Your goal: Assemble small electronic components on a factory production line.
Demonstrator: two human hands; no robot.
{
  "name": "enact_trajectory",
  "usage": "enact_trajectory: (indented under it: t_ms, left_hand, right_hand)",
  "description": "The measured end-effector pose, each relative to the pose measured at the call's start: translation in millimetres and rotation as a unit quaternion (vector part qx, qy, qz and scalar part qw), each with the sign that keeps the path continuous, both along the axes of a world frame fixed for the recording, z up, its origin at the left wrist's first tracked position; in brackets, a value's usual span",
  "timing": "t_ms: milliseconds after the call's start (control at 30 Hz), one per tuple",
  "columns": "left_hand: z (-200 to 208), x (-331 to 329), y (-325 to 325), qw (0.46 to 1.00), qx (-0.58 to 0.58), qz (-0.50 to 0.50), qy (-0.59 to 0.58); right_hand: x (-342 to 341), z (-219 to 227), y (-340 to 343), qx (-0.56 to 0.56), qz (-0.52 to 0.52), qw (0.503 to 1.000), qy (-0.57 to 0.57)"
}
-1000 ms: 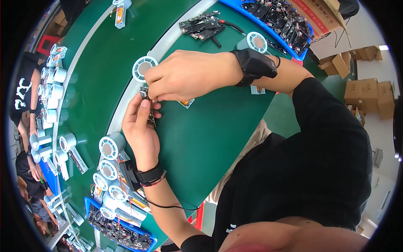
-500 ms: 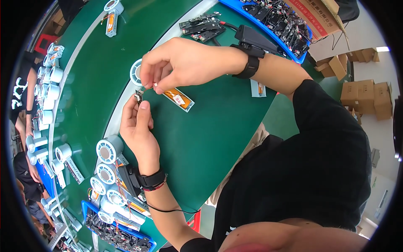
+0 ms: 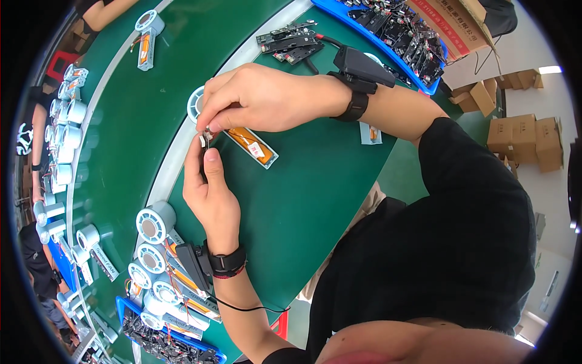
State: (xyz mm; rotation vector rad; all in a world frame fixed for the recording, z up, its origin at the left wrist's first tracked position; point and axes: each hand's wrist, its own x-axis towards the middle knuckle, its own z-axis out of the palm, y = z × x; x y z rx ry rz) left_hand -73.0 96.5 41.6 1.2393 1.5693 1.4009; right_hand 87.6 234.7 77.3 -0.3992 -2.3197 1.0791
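My left hand (image 3: 209,188) pinches a small circuit board (image 3: 207,144) between thumb and fingers. Over its upper end, my right hand (image 3: 260,97) has its fingertips closed on a small white wire connector (image 3: 210,128). The connector meets the board's end, but whether it is seated there I cannot tell. Behind and below the right hand lies a pale blue handheld fan (image 3: 267,160), its handle uncovered to show an orange battery with a white label. Part of its round head peeks out left of the right fingers. The wires are mostly hidden by the fingers.
Several fans (image 3: 155,222) stand grouped near my left forearm, beside a blue tray (image 3: 120,312) of circuit boards. Loose boards (image 3: 291,41) and another blue tray (image 3: 431,90) lie beyond my right hand. Another fan (image 3: 145,48) sits on the green belt (image 3: 130,133); co-workers' arms show along the far side.
My right hand has brought the connector down to the board's end, while my left hand has risen slightly. The far fan has shifted left and nearer; a co-worker's arm has appeared at upper left.
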Motion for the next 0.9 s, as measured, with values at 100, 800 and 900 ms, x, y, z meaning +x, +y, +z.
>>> enact_trajectory:
  t_ms: [100, 800, 900]
  left_hand:
    - [4, -1, 0, 1.000, 0.004, 0.009, 0.020]
    - [2, 3, -3, 1.000, 0.005, 0.015, -0.023]
    - [4, 2, -2, 1.000, 0.004, 0.012, -0.008]
  right_hand:
    - [-1, -1, -3, 0.038, -0.004, 0.999, 0.006]
    - [3, 2, -8, 0.275, 0.008, 0.960, 0.053]
    - [2, 1, -6, 0.273, 0.010, 0.960, 0.057]
